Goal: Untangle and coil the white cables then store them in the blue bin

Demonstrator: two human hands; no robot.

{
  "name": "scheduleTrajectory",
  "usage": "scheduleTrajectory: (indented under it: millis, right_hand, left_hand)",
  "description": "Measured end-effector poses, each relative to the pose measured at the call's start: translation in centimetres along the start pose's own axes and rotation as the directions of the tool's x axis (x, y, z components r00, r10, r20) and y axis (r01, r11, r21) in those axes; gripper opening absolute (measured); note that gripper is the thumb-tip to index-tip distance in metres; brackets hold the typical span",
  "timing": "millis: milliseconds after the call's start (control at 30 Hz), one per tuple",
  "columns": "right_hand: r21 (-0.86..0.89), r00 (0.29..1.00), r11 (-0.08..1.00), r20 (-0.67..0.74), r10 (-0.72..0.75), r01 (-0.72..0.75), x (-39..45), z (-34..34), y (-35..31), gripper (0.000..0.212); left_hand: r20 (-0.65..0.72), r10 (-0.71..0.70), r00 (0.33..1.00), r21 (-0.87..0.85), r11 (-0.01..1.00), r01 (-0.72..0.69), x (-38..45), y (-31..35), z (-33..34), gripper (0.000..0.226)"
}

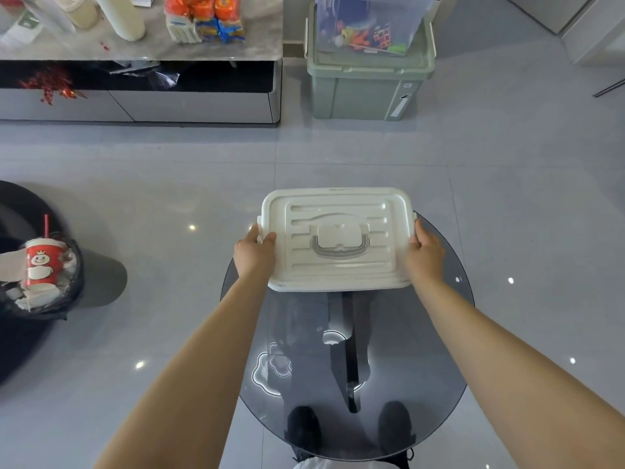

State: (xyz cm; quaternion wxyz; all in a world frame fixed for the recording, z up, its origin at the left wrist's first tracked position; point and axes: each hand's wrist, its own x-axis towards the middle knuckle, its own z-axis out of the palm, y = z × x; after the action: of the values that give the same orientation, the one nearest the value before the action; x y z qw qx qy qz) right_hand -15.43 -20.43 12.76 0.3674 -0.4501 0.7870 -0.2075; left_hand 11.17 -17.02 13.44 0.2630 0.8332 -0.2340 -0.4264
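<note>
Head view, the only one supplied. I observe a bin with a cream lid (338, 238) at the far edge of a round dark-glass tabletop (439, 384). Only the lid shows from above; I cannot confirm the body's colour, nor whether it is the blue bin of the task. A grey fold-down handle (341, 253) lies flat at the lid's centre.

The left hand (254, 253) has its grip closed on the lid's left edge, thumb on top, at a side latch. The right hand (424, 253) grips the right edge likewise.

No white cables are in view; whether they are inside I cannot tell.

Handling judgement: rigid moulded plastic, probably light, smooth and somewhat slippery. Best held at both short edges as now, or by the centre handle for carrying. The glass beneath calls for gentle setting down.

Elsewhere: a green storage box (365, 86) on the floor beyond, and a waste bin with a red cup (42, 262) to the left.
</note>
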Motion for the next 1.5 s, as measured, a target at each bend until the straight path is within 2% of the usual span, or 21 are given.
scheduleTrajectory:
  millis: [200, 267, 333, 400, 500, 667, 733, 800, 900, 1000, 1067, 1167, 1233, 1333, 1400, 1467, 1500]
  right_hand:
    - [0.059, 0.998, 0.997, -0.016, 0.060, -0.059, 1.9, -1.0, -0.3, 0.040]
    - [0.066, 0.993, 0.991, -0.019, 0.113, -0.112, 2.1, -1.5, -0.7, 0.047]
    - [0.070, 0.978, 0.976, 0.043, 0.204, -0.207, 2.3, -2.0, -0.9, 0.057]
    - [0.080, 0.930, 0.937, 0.177, 0.322, -0.340, 2.3, -2.2, -1.7, 0.055]
    - [0.124, 0.868, 0.891, 0.318, 0.382, -0.437, 2.8, -2.4, -1.8, 0.036]
    - [0.167, 0.848, 0.874, 0.378, 0.371, -0.457, 3.4, -2.7, -1.2, 0.031]
    - [0.182, 0.835, 0.861, 0.403, 0.375, -0.474, 3.5, -2.8, -1.1, 0.026]
    - [0.126, 0.845, 0.885, 0.382, 0.375, -0.449, 3.9, -3.1, -1.2, 0.024]
    - [-0.013, 0.896, 0.939, 0.295, 0.332, -0.343, 3.9, -3.0, -1.3, 0.031]
    - [-0.125, 0.962, 0.968, 0.145, 0.233, -0.216, 3.2, -1.9, -1.7, 0.027]
    - [-0.190, 0.976, 0.962, 0.060, 0.209, -0.194, 2.8, -1.3, -1.7, 0.030]
    - [-0.259, 0.984, 0.951, 0.026, 0.178, -0.165, 2.8, -0.7, -1.8, 0.018]
    - [-0.304, 0.988, 0.941, -0.012, 0.152, -0.148, 2.7, -0.5, -1.8, 0.021]
    - [-0.327, 0.990, 0.936, 0.009, 0.138, -0.127, 2.3, -0.1, -1.9, 0.022]
    - [-0.349, 0.985, 0.928, 0.059, 0.161, -0.131, 1.9, -0.3, -2.0, 0.040]
    - [-0.369, 0.974, 0.920, 0.128, 0.188, -0.129, 1.1, -0.9, -2.3, 0.055]
    - [-0.373, 0.969, 0.920, 0.158, 0.189, -0.119, 1.0, -1.1, -2.3, 0.056]
  left_hand:
    - [0.044, -0.021, 0.999, -0.005, 1.000, 0.021, 1.5, 0.4, 0.0, 0.049]
    - [0.055, -0.099, 0.993, -0.073, 0.992, 0.103, 1.7, 0.5, -0.3, 0.063]
    - [0.114, -0.245, 0.963, -0.128, 0.958, 0.258, 1.9, 0.5, -0.6, 0.078]
    - [0.227, -0.308, 0.924, -0.175, 0.920, 0.350, 2.2, 0.2, -0.8, 0.069]
    - [0.364, -0.300, 0.882, -0.240, 0.885, 0.400, 2.7, 0.1, -0.9, 0.058]
    - [0.347, -0.303, 0.888, -0.187, 0.905, 0.382, 2.7, 0.2, -1.6, 0.045]
    - [0.291, -0.293, 0.911, -0.190, 0.916, 0.355, 2.7, 0.3, -1.6, 0.044]
    - [0.174, -0.250, 0.953, -0.130, 0.953, 0.274, 2.5, 0.8, -1.2, 0.036]
    - [0.014, -0.165, 0.986, 0.053, 0.985, 0.164, 1.6, 1.6, -0.6, 0.023]
    - [-0.039, -0.131, 0.991, 0.115, 0.984, 0.135, 1.1, 1.4, -0.3, 0.026]
    - [-0.057, -0.113, 0.992, 0.152, 0.981, 0.121, 1.0, 1.5, -0.1, 0.025]
    - [-0.113, -0.077, 0.991, 0.218, 0.971, 0.101, 0.9, 1.7, 0.6, 0.035]
    - [-0.142, -0.063, 0.988, 0.247, 0.964, 0.097, 0.9, 1.4, 1.0, 0.040]
    - [-0.122, -0.062, 0.991, 0.264, 0.960, 0.092, 0.8, 1.4, 0.9, 0.035]
    - [-0.092, -0.044, 0.995, 0.291, 0.954, 0.069, 0.5, 1.7, 0.8, 0.028]
    - [-0.045, -0.012, 0.999, 0.354, 0.935, 0.028, -0.4, 1.9, 0.7, 0.032]
    - [-0.025, 0.007, 1.000, 0.400, 0.916, 0.003, -0.8, 1.9, 0.9, 0.037]
